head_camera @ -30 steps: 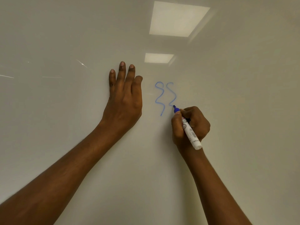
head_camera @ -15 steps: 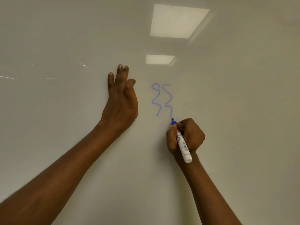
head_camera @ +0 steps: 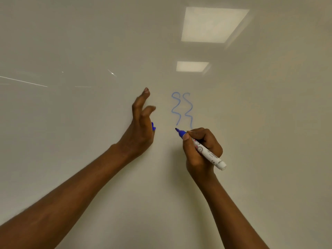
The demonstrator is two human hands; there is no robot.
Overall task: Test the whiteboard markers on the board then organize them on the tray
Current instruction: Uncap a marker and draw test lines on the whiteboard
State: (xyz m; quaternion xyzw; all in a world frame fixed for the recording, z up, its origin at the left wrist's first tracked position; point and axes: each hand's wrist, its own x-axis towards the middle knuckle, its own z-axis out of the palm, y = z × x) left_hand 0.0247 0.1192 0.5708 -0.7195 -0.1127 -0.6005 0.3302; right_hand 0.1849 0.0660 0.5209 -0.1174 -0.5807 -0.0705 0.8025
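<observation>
The whiteboard (head_camera: 71, 159) fills the view. Two blue squiggly lines (head_camera: 182, 109) run down its middle. My right hand (head_camera: 202, 150) grips a white marker (head_camera: 206, 151) with a blue tip, uncapped. The tip points up and left, just below the squiggles and off the drawn line. My left hand (head_camera: 142, 128) is turned edge-on to the board, fingers half curled, left of the squiggles. A small blue piece, likely the marker's cap (head_camera: 153, 126), peeks out from its palm. No tray is in view.
Two ceiling lights are mirrored in the glossy board, the large reflection (head_camera: 213, 24) above the small reflection (head_camera: 192, 66). Faint scratch glints (head_camera: 23, 81) show at the left.
My right hand finished the second squiggle, then pulled the marker down and tilted its tip to the left. My left hand lifted from flat on the board and rotated edge-on, showing the blue piece.
</observation>
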